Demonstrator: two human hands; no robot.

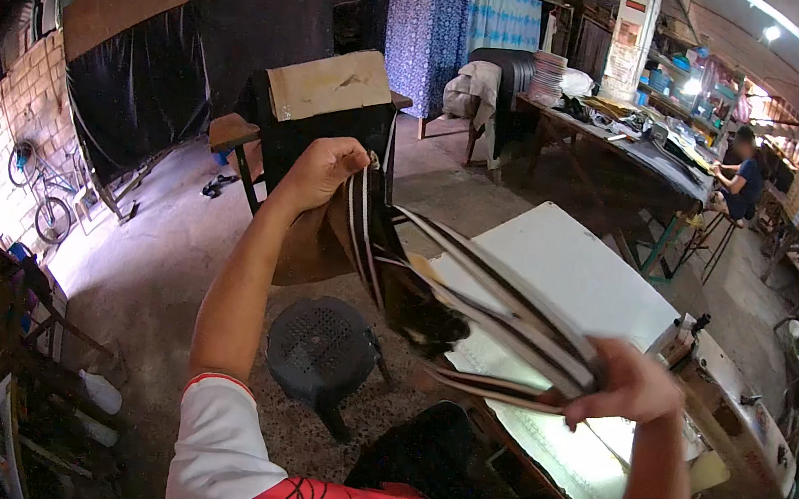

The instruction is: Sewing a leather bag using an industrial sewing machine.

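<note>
My left hand [321,173] is raised and grips one end of a bundle of long dark strips with white edging [474,295], with a brown piece hanging below the fist. My right hand [632,383] closes on the other end of the same bundle, low over the white work table [586,274]. The strips sag and bunch into a dark knot between my two hands, above a dark round stool [321,348].
A sewing machine [738,400] stands at the table's right end. A dark cabinet with a cardboard sheet [328,87] sits behind my left hand. A person [740,175] sits at a long cluttered bench far right. A bicycle [42,192] leans at the left wall.
</note>
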